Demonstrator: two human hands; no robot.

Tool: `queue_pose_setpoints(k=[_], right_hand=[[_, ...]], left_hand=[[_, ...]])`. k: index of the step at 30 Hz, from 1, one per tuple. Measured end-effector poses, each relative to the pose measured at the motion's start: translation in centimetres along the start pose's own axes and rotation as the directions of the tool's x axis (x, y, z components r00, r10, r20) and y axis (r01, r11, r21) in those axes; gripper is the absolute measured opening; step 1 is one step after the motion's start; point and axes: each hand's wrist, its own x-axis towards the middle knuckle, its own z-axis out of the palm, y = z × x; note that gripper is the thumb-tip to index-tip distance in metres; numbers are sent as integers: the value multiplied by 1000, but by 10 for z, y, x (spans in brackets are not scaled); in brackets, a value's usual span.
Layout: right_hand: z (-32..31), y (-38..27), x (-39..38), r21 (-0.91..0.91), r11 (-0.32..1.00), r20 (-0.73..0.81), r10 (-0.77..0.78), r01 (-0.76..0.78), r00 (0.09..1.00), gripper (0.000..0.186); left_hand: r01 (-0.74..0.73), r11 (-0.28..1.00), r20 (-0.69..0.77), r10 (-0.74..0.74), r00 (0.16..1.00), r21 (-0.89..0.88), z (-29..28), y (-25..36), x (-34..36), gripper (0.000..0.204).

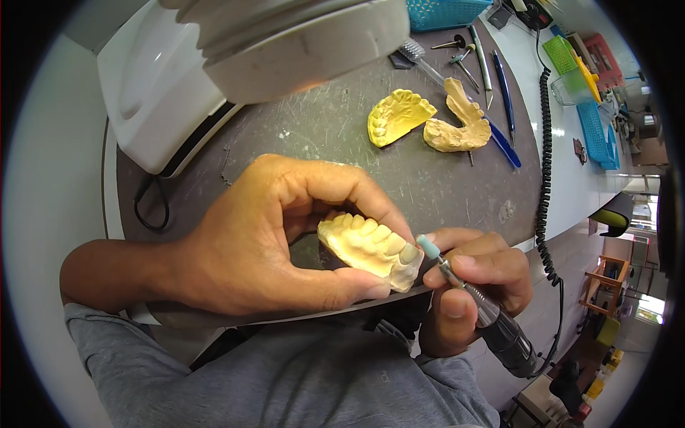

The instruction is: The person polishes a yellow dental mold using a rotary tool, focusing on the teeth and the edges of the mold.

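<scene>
Dark, scratched tabletop (342,128) spans the view beyond both hands. White machine housing (153,93) sits on it, well beyond the left hand and to that hand's left; a pale round lamp or lens head (300,36) hangs above, just beyond the same hand. Left hand (264,242): fingers curled, thumb below and fingertips above, clamped on a pale yellow dental cast (371,246), teeth facing up, held over the near edge of the tabletop. Right hand (474,282): closed in a pen grip around a dark rotary handpiece (499,328); black coiled cord (546,171) runs from its rear end away along the right side of the tabletop. The handpiece's light blue cylindrical tip (428,247) sits just beside the end tooth of the held cast, at its right end; contact cannot be told. Beyond the right hand, well apart, two more casts lie on the tabletop: a bright yellow arch (398,115) and a tan arch (457,121), near each other. Just past those, a small brush (421,58), a blue pen (504,89) and several thin hand instruments (464,60).
</scene>
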Motion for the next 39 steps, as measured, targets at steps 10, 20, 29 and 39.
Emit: queue_pose_setpoints(k=[10, 20, 29, 39], right_hand=[[0, 2, 1, 22, 1000, 33, -14, 13, 999, 22], [1, 1, 1, 19, 1000, 34, 9, -10, 999, 22], [1, 1, -1, 2, 1000, 10, 16, -16, 1000, 21], [-4, -1, 2, -15, 1000, 153, -18, 20, 988, 23]], left_hand=[[-9, 1000, 5, 8, 1000, 17, -1, -2, 0, 34], [17, 1000, -6, -17, 1000, -6, -1, -2, -1, 34], [16, 1000, -8, -16, 1000, 20, -1, -2, 0, 33], [-6, 1000, 3, 6, 1000, 18, -1, -3, -1, 34]])
